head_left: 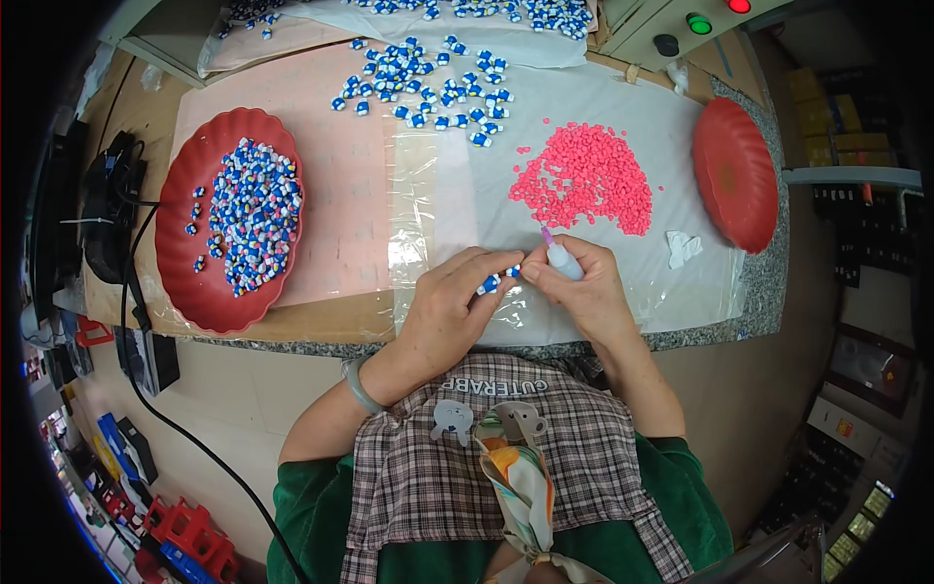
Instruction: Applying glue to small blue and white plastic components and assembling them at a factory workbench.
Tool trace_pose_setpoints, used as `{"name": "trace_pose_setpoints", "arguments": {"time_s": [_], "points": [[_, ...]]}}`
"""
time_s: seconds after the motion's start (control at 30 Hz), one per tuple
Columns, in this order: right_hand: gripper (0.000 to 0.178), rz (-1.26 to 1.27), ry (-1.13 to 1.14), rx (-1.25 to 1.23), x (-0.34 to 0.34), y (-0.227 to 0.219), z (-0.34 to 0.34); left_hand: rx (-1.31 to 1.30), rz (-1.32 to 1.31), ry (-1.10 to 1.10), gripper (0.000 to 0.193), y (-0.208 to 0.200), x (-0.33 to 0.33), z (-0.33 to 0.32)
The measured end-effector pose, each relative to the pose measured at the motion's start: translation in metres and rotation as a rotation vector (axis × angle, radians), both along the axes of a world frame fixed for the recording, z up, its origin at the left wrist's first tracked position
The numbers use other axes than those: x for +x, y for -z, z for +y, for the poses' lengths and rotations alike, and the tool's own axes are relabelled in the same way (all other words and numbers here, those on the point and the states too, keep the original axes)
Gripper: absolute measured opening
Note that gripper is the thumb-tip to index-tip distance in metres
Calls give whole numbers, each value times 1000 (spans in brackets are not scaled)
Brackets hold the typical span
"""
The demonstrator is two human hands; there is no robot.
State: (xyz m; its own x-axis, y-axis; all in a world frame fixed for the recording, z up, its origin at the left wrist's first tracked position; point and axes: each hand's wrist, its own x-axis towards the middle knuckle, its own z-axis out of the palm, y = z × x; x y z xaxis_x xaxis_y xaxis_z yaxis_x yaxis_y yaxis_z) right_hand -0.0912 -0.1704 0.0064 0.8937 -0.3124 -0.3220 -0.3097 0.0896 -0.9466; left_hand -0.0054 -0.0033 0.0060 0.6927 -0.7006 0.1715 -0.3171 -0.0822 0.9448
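Left hand (446, 304) is pinched on blue-and-white pieces (488, 284), below and left of the pink pile (595, 175). Right hand (595, 294) is closed round the white bottle (564, 261), nozzle (547, 235) just below the pile. Looks like piece-handling between glue dabs; next move probably needs a steady pinch, controlled nozzle.
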Motion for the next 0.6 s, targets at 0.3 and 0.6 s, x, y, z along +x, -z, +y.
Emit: {"name": "trace_pose_setpoints", "arguments": {"time_s": [0.3,0.6], "points": [[8,-181,68,-389,1,7,17,-55,54,-49,23,14,0,-1],[11,-209,162,66,-1,0,2,-470,1346,-21,26,-3,41,-4]]}}
